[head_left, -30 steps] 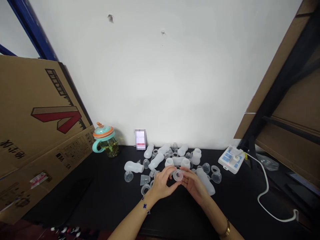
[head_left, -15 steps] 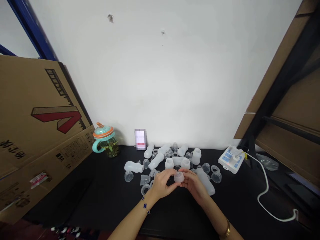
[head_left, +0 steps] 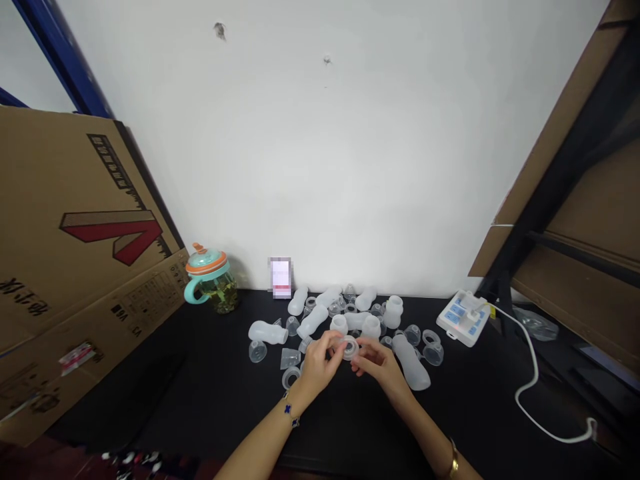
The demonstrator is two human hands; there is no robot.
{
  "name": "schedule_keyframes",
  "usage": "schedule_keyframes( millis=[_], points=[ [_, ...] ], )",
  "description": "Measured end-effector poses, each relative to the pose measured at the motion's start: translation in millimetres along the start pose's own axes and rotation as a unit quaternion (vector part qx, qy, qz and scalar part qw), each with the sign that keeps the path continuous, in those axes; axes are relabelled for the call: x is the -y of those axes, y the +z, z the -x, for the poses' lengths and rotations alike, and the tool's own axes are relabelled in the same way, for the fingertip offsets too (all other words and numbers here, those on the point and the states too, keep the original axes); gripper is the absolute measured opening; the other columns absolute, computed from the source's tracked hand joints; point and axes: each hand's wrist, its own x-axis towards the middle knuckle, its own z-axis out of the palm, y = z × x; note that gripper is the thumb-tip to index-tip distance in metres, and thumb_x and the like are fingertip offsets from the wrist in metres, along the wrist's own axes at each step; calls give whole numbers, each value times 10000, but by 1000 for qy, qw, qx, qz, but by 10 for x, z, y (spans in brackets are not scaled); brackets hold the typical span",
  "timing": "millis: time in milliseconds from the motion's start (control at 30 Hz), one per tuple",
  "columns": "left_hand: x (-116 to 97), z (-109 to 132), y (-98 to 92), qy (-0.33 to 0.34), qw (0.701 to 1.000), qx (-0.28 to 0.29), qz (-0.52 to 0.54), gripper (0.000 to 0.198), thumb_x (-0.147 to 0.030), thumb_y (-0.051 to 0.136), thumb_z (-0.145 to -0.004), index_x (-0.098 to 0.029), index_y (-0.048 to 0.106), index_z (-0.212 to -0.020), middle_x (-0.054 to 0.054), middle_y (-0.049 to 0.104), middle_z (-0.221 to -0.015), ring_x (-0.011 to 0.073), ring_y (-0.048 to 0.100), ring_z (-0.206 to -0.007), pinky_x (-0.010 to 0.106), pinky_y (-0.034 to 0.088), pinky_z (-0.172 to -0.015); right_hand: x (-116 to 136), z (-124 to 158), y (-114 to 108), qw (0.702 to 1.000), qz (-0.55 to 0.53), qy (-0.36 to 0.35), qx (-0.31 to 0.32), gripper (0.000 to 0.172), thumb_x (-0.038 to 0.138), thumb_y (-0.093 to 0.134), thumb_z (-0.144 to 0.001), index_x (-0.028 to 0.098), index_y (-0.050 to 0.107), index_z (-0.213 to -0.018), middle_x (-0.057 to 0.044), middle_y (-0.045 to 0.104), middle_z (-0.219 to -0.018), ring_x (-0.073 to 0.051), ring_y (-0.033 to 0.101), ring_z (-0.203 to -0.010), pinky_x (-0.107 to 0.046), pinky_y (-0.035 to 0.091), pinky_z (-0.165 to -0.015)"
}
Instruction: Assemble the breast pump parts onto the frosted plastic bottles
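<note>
Two bare hands share one small clear ring [head_left: 351,348], held just above the black table [head_left: 200,400]. The left hand [head_left: 323,360] pinches it between thumb and fingers, and the right hand [head_left: 381,368] has thumb and fingertips at its opposite edge; whether they grip or merely touch, I cannot tell.

Close behind the fingers, two upright white bottles [head_left: 371,326] crowd the space, the fingers of the left hand partly covering one. A long bottle [head_left: 413,363] lies tilted just beside the right hand, and past it a clear dome [head_left: 433,355] sits against a loose ring. On the other side, near the left forearm, are a clear cup [head_left: 291,359] and a flat ring [head_left: 291,378], with a lying bottle [head_left: 269,333] farther out. More bottles and clear parts lie jumbled toward the white wall [head_left: 320,167].

Well apart from all this stand a lidded jug [head_left: 213,277] with leaves inside, next to a big cardboard box [head_left: 90,233], and, opposite, a white power strip [head_left: 463,319] trailing a white cable [head_left: 533,367]
</note>
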Motion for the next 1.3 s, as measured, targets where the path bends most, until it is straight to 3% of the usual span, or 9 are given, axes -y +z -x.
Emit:
schedule_keyframes(
  millis=[367, 533, 833, 1067, 1300],
  points=[
    [-58, -18, 3, -21, 999, 25, 28, 149, -289, 536, -974, -177, 627, -1010, -31, 591, -600, 100, 556, -506, 185, 440, -525, -39, 15, -16, 999, 32, -14, -3, 405, 432, 832, -719, 196, 689, -1016, -32, 712, -849, -165, 669, -663, -258, 505, -552],
    [-90, -26, -6, -22, 998, 47, 33, 160, -293, 542, -966, -176, 634, -1023, -26, 597, -605, 99, 551, -503, 182, 433, -517, -31, 11, -20, 999, 43, -18, 5, 401, 427, 817, -735, 211, 676, -1042, -13, 695, -825, -161, 665, -670, -245, 500, -550],
    [-139, -39, -45, 0, 994, 113, 12, 342, -310, 611, -899, -185, 575, -1215, -22, 611, -678, 114, 565, -565, 209, 460, -574, -99, -10, -75, 997, 55, -50, -33, 369, 443, 804, -728, 200, 640, -950, -11, 679, -823, -152, 636, -626, -245, 475, -525],
    [-139, -37, -23, -3, 993, 116, 15, 354, -253, 573, -904, -207, 545, -1254, -27, 616, -704, 107, 554, -561, 206, 453, -567, -82, -1, -73, 991, 105, -66, -54, 344, 455, 767, -771, 201, 623, -952, -21, 666, -881, -152, 636, -623, -253, 468, -531],
    [-125, -37, -12, -25, 995, 101, 6, 290, -243, 561, -888, -196, 580, -1174, -39, 582, -648, 105, 539, -527, 202, 432, -540, -32, 17, -29, 990, 130, -52, -31, 385, 516, 717, -804, 204, 616, -1006, -47, 674, -952, -155, 637, -650, -242, 470, -505]
  ],
)
